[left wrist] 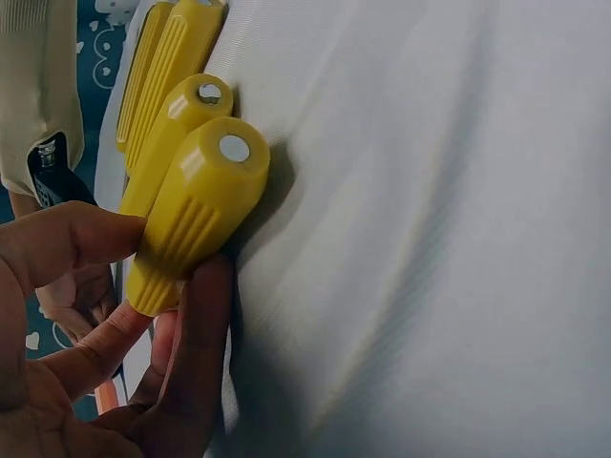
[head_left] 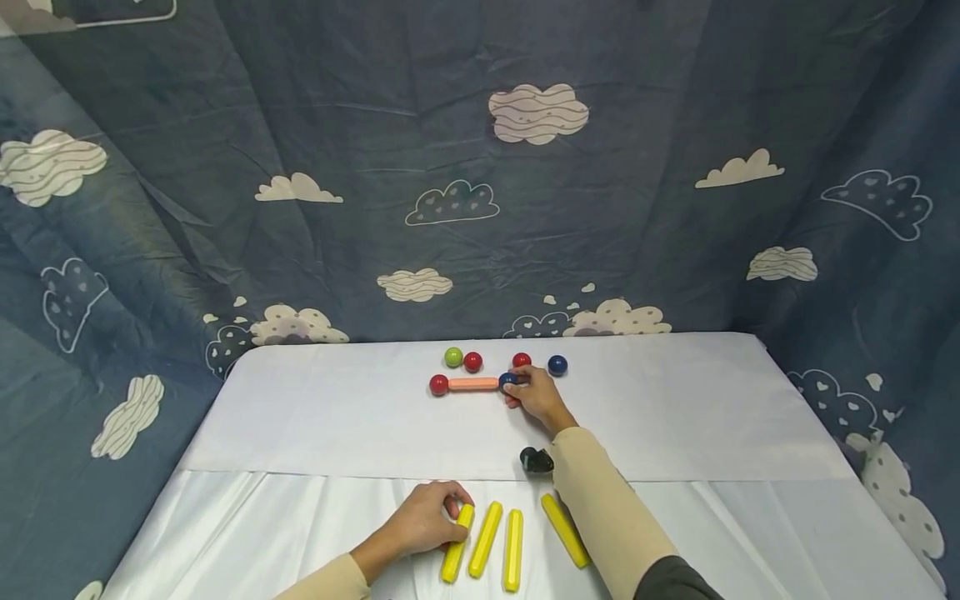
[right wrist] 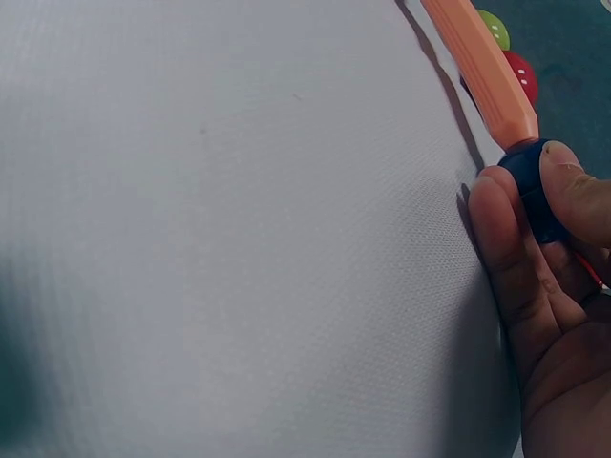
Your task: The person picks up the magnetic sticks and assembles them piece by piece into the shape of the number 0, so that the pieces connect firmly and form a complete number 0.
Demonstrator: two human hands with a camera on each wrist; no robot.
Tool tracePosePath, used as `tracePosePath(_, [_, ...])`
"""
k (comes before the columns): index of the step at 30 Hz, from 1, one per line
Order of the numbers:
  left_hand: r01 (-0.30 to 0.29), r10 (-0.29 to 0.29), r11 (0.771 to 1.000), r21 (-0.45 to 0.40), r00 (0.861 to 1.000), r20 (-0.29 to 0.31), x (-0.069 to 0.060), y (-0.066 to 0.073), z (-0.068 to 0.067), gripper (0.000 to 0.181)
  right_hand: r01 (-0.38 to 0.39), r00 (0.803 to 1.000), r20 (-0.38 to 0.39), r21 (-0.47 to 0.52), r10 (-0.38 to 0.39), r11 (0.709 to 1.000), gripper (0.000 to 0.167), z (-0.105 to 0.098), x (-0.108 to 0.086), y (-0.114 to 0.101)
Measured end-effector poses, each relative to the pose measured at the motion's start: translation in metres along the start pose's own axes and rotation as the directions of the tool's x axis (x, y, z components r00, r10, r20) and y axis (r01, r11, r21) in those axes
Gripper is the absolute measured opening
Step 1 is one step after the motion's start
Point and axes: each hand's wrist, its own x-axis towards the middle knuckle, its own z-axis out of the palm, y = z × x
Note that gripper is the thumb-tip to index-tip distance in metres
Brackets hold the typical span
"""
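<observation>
My left hand (head_left: 426,521) pinches a yellow magnetic rod (head_left: 452,567) near the front of the table. In the left wrist view, thumb and fingers lie on both sides of this rod (left wrist: 205,181), and a silvery disc shows in its end. Farther back, my right hand (head_left: 543,398) grips a blue ball (head_left: 507,381) between thumb and fingers. That ball (right wrist: 531,191) sits on the right end of an orange rod (head_left: 472,384). At the orange rod's left end is a red ball (head_left: 438,385).
Behind the orange rod lie a green ball (head_left: 453,357), two red balls (head_left: 472,362) and another blue ball (head_left: 557,365). More yellow rods (head_left: 486,539) lie right of my left hand, one (head_left: 566,531) beside the right sleeve. A cloud-patterned curtain (head_left: 600,208) surrounds the white table (head_left: 315,417).
</observation>
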Motion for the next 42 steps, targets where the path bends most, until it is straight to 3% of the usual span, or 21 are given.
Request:
tracePosePath(13, [0.003,0.000,0.992,-0.124,1.000,0.025,0.000,-0.004,-0.007,0.031,-0.003,1.000,-0.008,0.004,0.003,1.000,0.039,0.001,0.001,0.001])
tracePosePath(19, [0.063,-0.036,0.951,-0.302,0.995,0.094,0.010,-0.010,-0.023,0.037,-0.006,1.000,-0.004,0.006,0.006,1.000,0.038,0.000,0.001,0.000])
tracePosePath(23, [0.078,-0.058,0.924,-0.374,0.996,0.064,0.018,-0.015,-0.039,0.039,-0.001,1.000,-0.007,0.007,0.001,1.000,0.039,0.000,0.001,-0.001])
tracePosePath(26, [0.070,-0.063,0.920,-0.385,0.998,0.030,0.022,-0.018,-0.046,0.040,-0.004,1.000,-0.006,0.008,0.004,1.000,0.039,0.000,0.001,0.000])
tracePosePath(35, [0.062,-0.077,0.902,-0.428,0.997,-0.017,0.032,-0.022,-0.054,0.039,-0.001,1.000,-0.006,0.024,0.001,1.000,0.039,0.000,0.001,0.003])
tracePosePath(38, [0.059,-0.090,0.878,-0.475,0.995,-0.042,0.040,-0.024,-0.057,0.041,0.005,1.000,-0.007,0.035,-0.004,0.999,0.038,0.000,-0.001,0.003])
tracePosePath(42, [0.069,-0.164,0.813,-0.579,0.980,-0.113,0.052,-0.029,-0.062,0.044,0.030,1.000,-0.007,0.044,-0.030,0.999,0.037,0.000,-0.003,0.001])
